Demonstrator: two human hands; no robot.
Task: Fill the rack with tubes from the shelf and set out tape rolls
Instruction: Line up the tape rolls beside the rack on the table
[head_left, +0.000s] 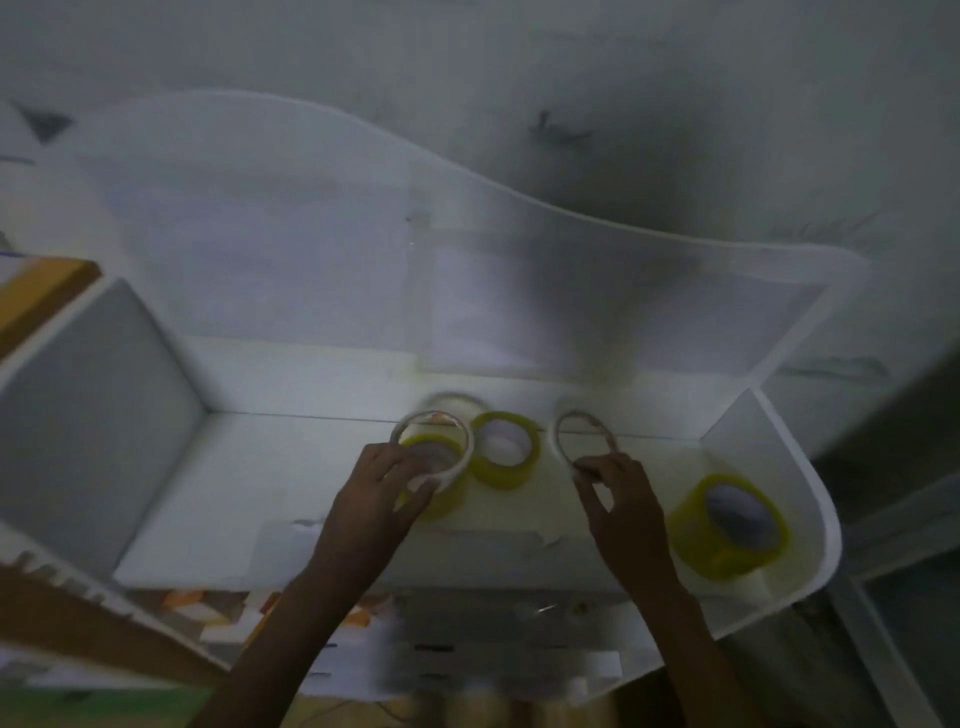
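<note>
From the head camera, both arms reach up onto a smooth white shelf (260, 467) with a curved back panel. The left hand (384, 483) pinches a thin, pale, nearly spent tape ring (441, 423), held tilted above a thick yellowish tape roll (441, 506) that it partly hides. The right hand (621, 486) pinches a second thin ring (563, 441) by its lower edge, held nearly upright. Between the hands, a glossy yellow-green roll (511, 470) lies flat. Another such roll (727, 525) leans near the shelf's rounded right wall. The picture is dim and blurred.
</note>
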